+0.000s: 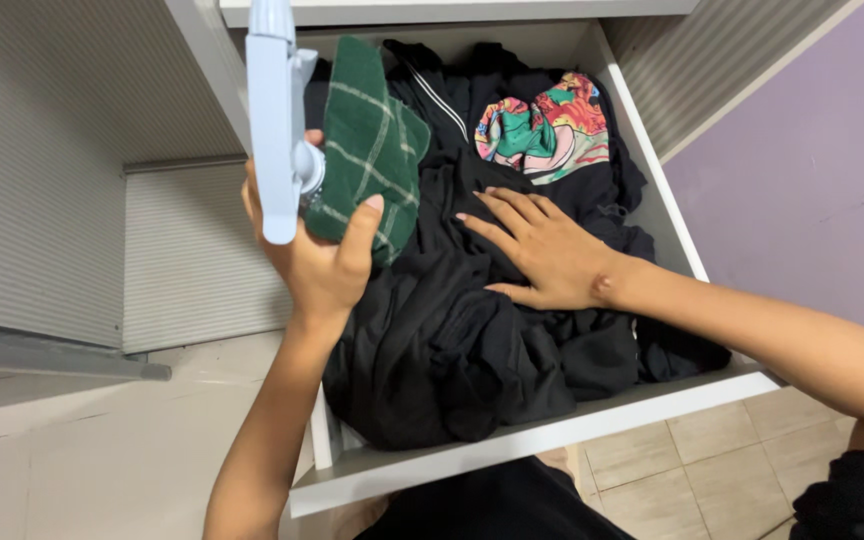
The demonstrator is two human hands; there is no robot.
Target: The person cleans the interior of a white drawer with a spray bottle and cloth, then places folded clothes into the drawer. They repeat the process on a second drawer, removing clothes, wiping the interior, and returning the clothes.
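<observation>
Item, nearest, at 6 o'clock: front panel of an open white drawer (552,430), with tiled floor (712,470) below.
Item: left hand (317,255), at 9 o'clock of the drawer, closed around a folded green checked cloth (372,140) and a pale blue plastic clip-like piece (274,120), both held above the drawer's left edge.
Item: right hand (542,250), open, fingers spread, palm flat on the heap of black clothes (472,330) filling the drawer.
Item, farthest, at 1 o'clock: black garment with a colourful print (542,125), lying at the back.
Step judged: pressing down or sorting the heap. A further move would call for cleared space among the black clothes.
</observation>
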